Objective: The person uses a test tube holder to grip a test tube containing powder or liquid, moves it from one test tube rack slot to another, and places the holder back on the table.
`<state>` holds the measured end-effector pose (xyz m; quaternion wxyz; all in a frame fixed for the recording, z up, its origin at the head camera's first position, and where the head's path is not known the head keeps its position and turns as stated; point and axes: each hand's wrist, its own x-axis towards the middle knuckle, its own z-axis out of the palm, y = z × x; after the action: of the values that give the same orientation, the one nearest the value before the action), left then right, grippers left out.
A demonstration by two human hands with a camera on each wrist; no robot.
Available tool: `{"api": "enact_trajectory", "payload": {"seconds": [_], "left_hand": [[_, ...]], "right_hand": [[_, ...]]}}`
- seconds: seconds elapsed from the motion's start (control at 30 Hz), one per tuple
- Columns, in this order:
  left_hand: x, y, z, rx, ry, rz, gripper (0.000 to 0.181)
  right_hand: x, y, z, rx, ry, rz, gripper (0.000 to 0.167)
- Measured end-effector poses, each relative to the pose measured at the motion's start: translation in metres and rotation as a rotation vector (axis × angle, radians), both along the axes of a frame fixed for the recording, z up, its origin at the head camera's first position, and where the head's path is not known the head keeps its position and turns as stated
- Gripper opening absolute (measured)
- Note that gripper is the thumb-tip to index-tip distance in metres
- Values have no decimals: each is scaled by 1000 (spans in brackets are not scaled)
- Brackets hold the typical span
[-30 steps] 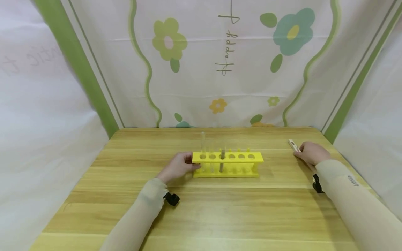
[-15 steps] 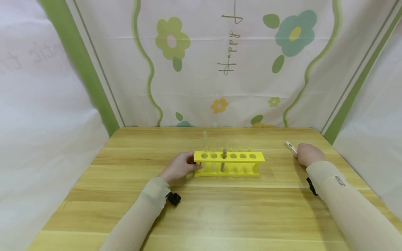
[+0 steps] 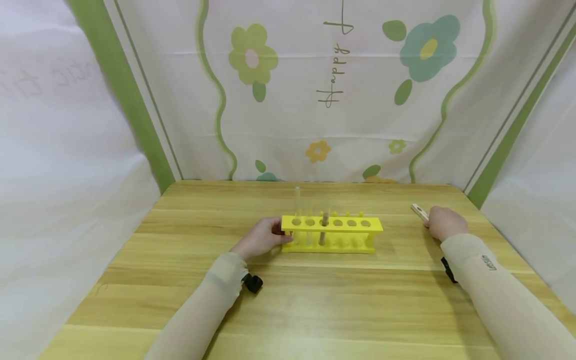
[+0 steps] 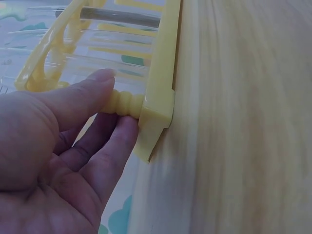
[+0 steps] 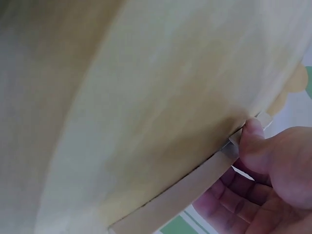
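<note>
My left hand (image 3: pixel 261 237) pinches the left end post of a yellow test tube rack (image 3: pixel 333 229); the left wrist view shows thumb and fingers around the ribbed post (image 4: pixel 124 102). Three tubes stand in the rack's left holes: a tall clear test tube (image 3: pixel 297 200), another clear tube (image 3: pixel 309 237) and a tube with dark grey contents (image 3: pixel 322 236). Over at the right, my right hand (image 3: pixel 447 222) grips a wooden test tube clamp (image 3: pixel 419 212) low at the tabletop. In the right wrist view, the thumb presses the clamp (image 5: pixel 180 192) near a metal piece.
The wooden table (image 3: pixel 288 310) reaches back to a white curtain (image 3: pixel 288 110) printed with flowers. White cloth (image 3: pixel 67 175) hangs on both sides. Black cameras (image 3: pixel 253 283) are strapped to both wrists.
My right hand has shifted slightly left and turned over the clamp, so its rear part is now hidden in the head view. The left hand stays on the rack; the head view has shifted a little.
</note>
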<state>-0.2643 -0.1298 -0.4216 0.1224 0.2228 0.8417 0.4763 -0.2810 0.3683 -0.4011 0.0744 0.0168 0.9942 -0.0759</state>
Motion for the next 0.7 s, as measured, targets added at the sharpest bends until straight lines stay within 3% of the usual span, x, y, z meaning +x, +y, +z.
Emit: {"api": "enact_trajectory", "payload": {"seconds": [0.47,0.7], "left_hand": [[-1,2,2,-12,18,-3,15],[1,1,-1,-10,16,-5,15]], "right_hand": [[0,4,-3,-12,26,-17,24],[3,7,2,-22,-9,26,23]]}}
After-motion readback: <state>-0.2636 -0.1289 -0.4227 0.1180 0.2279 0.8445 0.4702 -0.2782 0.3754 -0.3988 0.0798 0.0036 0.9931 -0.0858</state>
